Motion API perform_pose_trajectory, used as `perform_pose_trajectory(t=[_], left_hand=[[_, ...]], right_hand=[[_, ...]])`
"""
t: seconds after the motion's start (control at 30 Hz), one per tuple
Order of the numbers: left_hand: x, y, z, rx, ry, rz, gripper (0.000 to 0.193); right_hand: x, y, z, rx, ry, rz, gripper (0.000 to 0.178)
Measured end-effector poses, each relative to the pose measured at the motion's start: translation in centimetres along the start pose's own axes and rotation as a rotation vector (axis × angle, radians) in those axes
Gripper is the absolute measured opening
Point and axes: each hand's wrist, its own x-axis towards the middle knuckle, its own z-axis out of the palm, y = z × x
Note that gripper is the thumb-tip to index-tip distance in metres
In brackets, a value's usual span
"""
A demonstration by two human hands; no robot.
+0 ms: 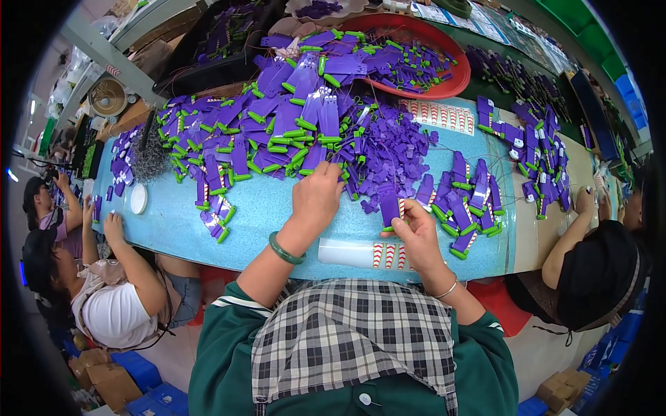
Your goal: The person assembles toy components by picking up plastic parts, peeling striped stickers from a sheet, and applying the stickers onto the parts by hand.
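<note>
My left hand (317,199), a green bangle at its wrist, reaches to the near edge of a big heap of purple plastic pieces with green ends (283,121). Its fingers are bent together against the heap, and what they grip is hidden. My right hand (418,236) pinches one flat purple piece with a green end (389,208) between thumb and fingers; a red-and-white striped sticker shows along its side. Below it lies a pale backing sheet (345,253) with several striped stickers. Right of that hand is a loose group of stickered purple pieces (459,208).
Small purple parts (395,149) are heaped mid-table before a red basin (454,73). Another sticker sheet (438,116) lies behind. A black crate (208,76) stands back left, a white round lid (139,199) left. Co-workers sit left (114,298) and right (590,277).
</note>
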Motion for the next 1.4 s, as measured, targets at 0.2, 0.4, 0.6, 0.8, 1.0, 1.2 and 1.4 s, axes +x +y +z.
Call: perform_pose_trajectory(t=[0.2, 0.4, 0.6, 0.8, 1.0, 1.2, 1.4], left_hand=[[-1.8, -0.1, -1.9, -0.536, 0.047, -0.018, 0.014], [-4.8, 0.8, -1.4, -1.576, -0.114, -0.405, 0.018], [-5.9, 2.3, -1.9, -1.521, -0.107, -0.322, 0.023], [-7.7, 2.0, -0.8, -1.401, -0.453, -0.456, 0.021], [-6.3, 3.5, -2.2, -1.444, -0.464, -0.505, 0.011], [-5.8, 2.2, -4.2, -1.303, -0.506, -0.202, 0.013], [-4.7, 2.7, -5.1, -0.828, -0.376, 0.162, 0.009]], right_hand=[[0.1, -0.8, 0.2, -0.268, -0.038, -0.132, 0.043], [0.3, -1.4, 2.1, -0.676, -0.017, -0.432, 0.05], [-0.6, -1.4, 1.2, -0.772, -0.027, -0.466, 0.05], [-0.4, -3.7, -1.1, -0.858, -0.494, -0.108, 0.045], [-1.6, -1.4, 0.6, -0.039, -0.18, 0.231, 0.04], [0.0, -2.7, 0.1, -0.342, -0.577, -0.062, 0.042], [1.5, -4.1, 1.6, -0.861, -0.53, -0.475, 0.015]])
